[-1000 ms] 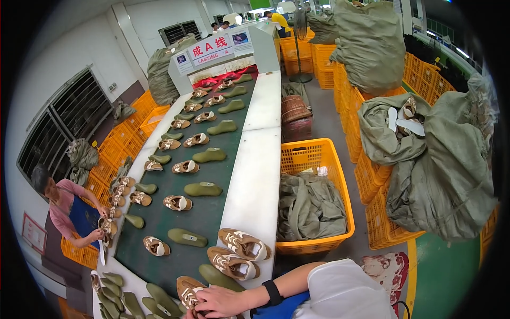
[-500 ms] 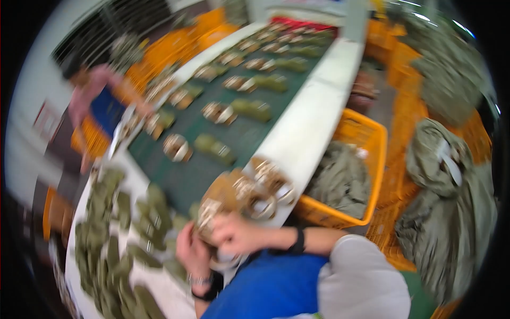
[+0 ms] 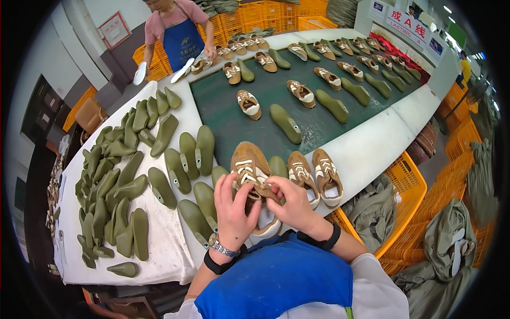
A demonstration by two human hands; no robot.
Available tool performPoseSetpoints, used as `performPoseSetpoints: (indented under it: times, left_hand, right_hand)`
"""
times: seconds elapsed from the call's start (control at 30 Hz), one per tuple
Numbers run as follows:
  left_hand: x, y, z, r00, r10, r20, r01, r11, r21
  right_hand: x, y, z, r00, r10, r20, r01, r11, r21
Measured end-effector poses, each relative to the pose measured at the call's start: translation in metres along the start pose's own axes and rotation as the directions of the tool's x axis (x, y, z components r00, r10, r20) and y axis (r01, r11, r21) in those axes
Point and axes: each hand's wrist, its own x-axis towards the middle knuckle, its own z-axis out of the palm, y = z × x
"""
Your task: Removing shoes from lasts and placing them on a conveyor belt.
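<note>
I have a tan suede shoe upper (image 3: 251,169) in both hands, at the near edge of the white table (image 3: 372,149), just in front of my blue apron (image 3: 276,282); it lies toe away from me, brown with white stripes across its side and white laces, a pale lining showing at the heel end beneath my fingers. My left hand (image 3: 232,207) is closed around its near left side, fingers curled over the collar; my right hand (image 3: 291,202) is pinched on the lace area from the right, fingertips touching the upper. Just beside it on the right lie two more uppers (image 3: 314,178) of the same make, side by side; a green shoe last (image 3: 277,166) pokes up between them and mine. To my left a crowd of green lasts (image 3: 127,175) covers the white cloth; beyond, the dark green belt (image 3: 319,122) carries uppers and lasts in pairs. At the far end a person in a blue apron (image 3: 180,37) holds white insoles.
</note>
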Motion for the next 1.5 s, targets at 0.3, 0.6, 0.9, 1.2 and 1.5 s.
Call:
performPoseSetpoints:
  times: [0.3,0.6,0.9,1.2,1.5]
  left_hand:
    - [0.003,-0.011,0.010,0.995,0.043,0.093,-0.010,0.944,-0.329]
    - [-0.015,-0.053,0.019,0.995,-0.097,0.028,0.101,0.958,-0.267]
    - [-0.033,-0.081,0.019,0.978,-0.208,0.001,0.204,0.959,-0.195]
    - [-0.101,-0.150,-0.009,0.891,-0.432,0.136,0.407,0.896,0.180]
    - [-0.166,-0.180,0.018,0.861,-0.509,0.004,0.499,0.845,0.191]
  right_hand:
    - [0.001,0.006,0.001,1.000,-0.004,0.005,0.003,0.983,0.186]
    - [0.012,0.011,0.000,0.937,-0.038,0.348,0.012,0.997,0.076]
    - [0.016,0.013,0.030,0.686,-0.145,0.713,0.270,0.961,-0.064]
    - [0.145,0.108,0.050,0.751,0.120,0.649,0.167,0.917,-0.363]
    - [0.227,0.205,0.173,0.770,0.327,0.548,0.098,0.788,-0.608]
